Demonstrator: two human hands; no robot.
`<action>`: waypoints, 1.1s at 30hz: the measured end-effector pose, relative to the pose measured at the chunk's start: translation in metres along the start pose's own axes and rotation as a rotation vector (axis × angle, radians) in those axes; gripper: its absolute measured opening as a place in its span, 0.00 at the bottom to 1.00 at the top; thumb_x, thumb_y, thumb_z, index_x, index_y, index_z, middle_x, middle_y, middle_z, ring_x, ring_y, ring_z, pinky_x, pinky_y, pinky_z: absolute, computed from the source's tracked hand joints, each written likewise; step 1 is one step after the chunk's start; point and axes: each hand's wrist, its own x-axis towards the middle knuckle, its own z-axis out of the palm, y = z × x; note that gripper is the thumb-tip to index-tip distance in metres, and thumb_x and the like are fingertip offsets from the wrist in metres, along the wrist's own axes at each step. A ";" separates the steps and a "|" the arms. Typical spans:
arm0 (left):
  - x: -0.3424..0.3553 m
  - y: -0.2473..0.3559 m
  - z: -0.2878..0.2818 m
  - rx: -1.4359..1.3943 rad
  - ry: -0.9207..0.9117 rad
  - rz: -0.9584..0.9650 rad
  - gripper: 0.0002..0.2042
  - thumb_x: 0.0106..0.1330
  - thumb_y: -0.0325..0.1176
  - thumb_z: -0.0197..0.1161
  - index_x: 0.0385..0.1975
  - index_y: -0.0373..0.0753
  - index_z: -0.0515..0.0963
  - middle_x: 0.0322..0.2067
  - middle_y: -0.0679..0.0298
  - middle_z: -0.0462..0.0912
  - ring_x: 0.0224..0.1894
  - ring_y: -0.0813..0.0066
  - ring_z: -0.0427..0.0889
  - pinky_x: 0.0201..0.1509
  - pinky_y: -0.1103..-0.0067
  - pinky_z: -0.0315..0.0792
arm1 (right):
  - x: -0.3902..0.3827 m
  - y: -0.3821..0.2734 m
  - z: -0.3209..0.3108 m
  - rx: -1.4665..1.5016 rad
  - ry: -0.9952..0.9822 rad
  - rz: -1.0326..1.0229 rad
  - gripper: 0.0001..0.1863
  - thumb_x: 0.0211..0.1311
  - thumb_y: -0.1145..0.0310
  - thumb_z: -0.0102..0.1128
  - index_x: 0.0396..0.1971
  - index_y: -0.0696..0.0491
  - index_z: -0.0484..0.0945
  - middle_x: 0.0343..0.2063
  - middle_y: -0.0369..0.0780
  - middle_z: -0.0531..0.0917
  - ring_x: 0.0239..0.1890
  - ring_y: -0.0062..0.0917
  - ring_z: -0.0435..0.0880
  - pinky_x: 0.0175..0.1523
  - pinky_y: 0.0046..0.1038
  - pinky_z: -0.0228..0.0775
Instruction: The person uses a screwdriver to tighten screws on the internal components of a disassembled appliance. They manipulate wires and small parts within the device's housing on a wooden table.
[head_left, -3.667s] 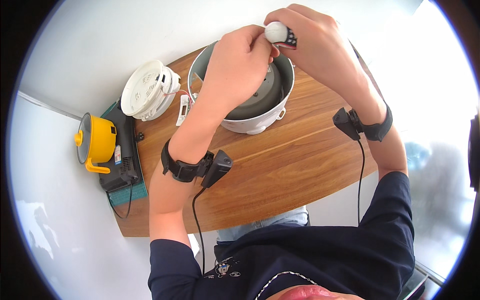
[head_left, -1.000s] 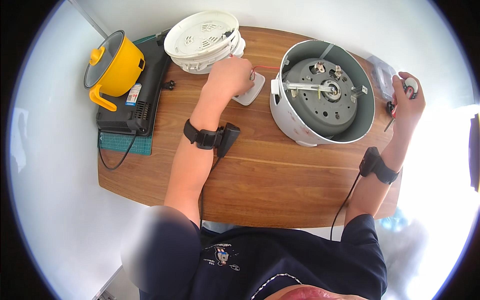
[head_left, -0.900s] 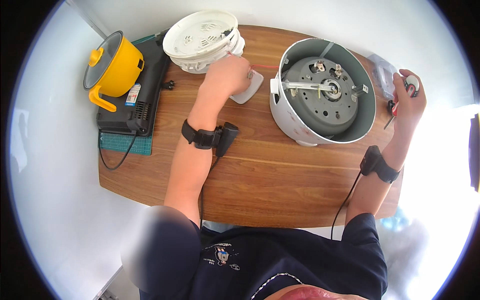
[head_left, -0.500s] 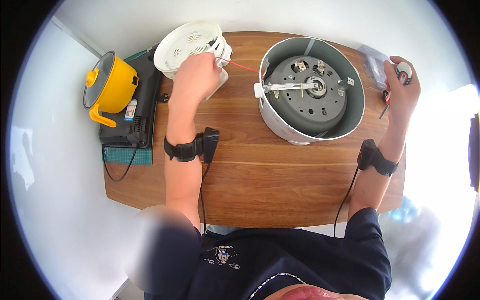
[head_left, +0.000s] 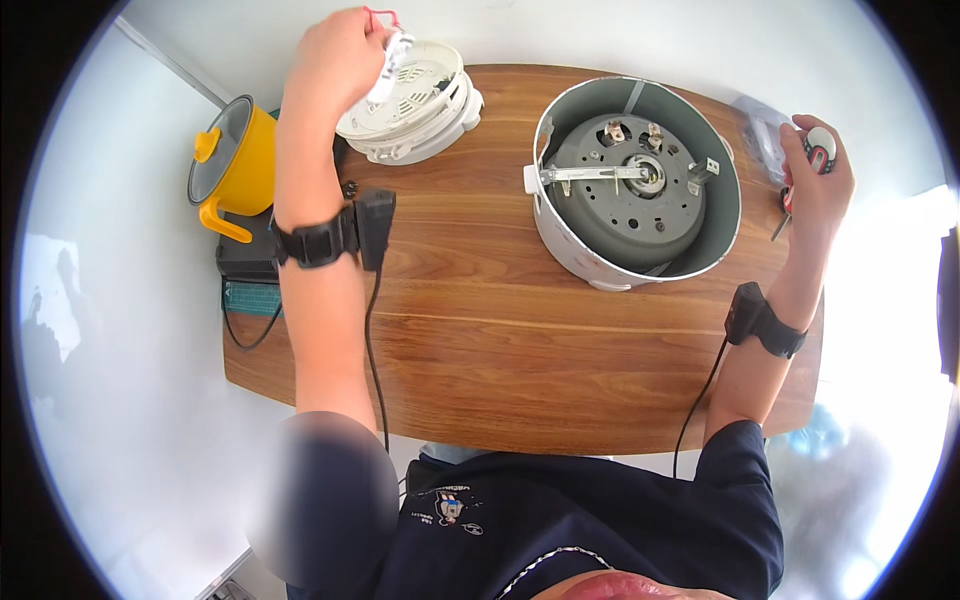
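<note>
My left hand (head_left: 335, 62), raised at the far left, is closed on a small white plastic part with a red wire (head_left: 384, 14) looping from it. That white plastic part (head_left: 391, 70) is above the slotted round white base (head_left: 425, 110). At the far right my right hand (head_left: 824, 190) is wrapped round a screwdriver (head_left: 822, 148) with a red, black and white handle, its shaft pointing down. Between the hands stands a rice cooker body (head_left: 570, 255), a white round shell with a grey metal pan inside. A metal strip (head_left: 600, 174) crosses from its rim to the centre.
A yellow pot (head_left: 250, 165) with a lid and handle stands on a black appliance (head_left: 245, 258) at the left. A green cutting mat (head_left: 252, 297) lies beneath. Clear plastic packaging (head_left: 762, 135) lies behind my right hand. Black cables trail from both wrist straps.
My left hand has moved up and left, carrying the white part. The red wire no longer stretches across to the cooker body. My right hand keeps its grip on the screwdriver.
</note>
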 end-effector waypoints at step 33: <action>0.021 0.088 0.229 -0.125 -0.100 0.484 0.11 0.71 0.40 0.60 0.38 0.39 0.82 0.35 0.57 0.88 0.41 0.54 0.88 0.43 0.61 0.81 | -0.003 -0.010 0.003 0.045 -0.020 -0.029 0.13 0.62 0.63 0.76 0.44 0.52 0.88 0.29 0.30 0.83 0.27 0.10 0.76 0.31 0.16 0.66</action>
